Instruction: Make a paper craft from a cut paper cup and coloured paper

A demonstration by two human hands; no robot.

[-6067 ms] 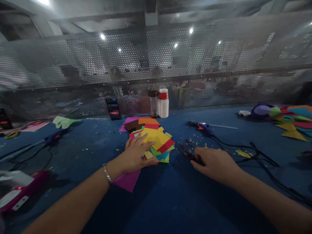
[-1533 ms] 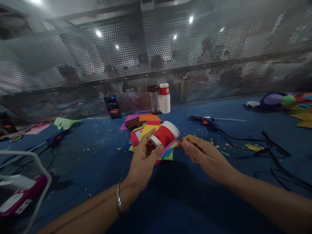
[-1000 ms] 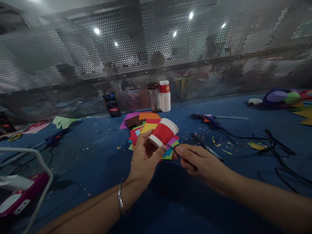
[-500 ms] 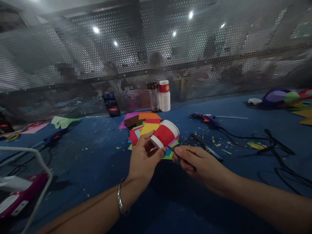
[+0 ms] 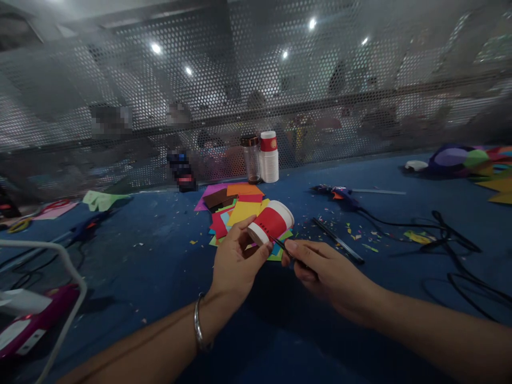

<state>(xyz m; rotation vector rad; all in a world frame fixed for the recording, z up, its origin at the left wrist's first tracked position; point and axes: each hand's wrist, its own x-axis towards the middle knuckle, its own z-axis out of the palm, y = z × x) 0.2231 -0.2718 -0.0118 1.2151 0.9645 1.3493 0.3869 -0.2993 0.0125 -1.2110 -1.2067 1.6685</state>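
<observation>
Head: cup [image 5: 273,221] (tilted) in fingers [image 5: 241,228]

Dim, greyish light is prevailing. White lamps [image 5: 156,48] are glaring between 11 and 1 o'clock, against the perforated screen [image 5: 224,106]. Blue tabletop [image 5: 128,288] is lying in soft shadow at 6; the bracelet [image 5: 197,322] is gleaming at 7. Wide-angle distortion is stretching the edges at 3 and 9. Background past the screen is looking blurred; pixel blocks are masking patches near 10.

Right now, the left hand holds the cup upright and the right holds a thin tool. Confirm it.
Not upright: the head view shows the cup tilted. The left hand does hold it, and the right hand a thin tool.
</observation>
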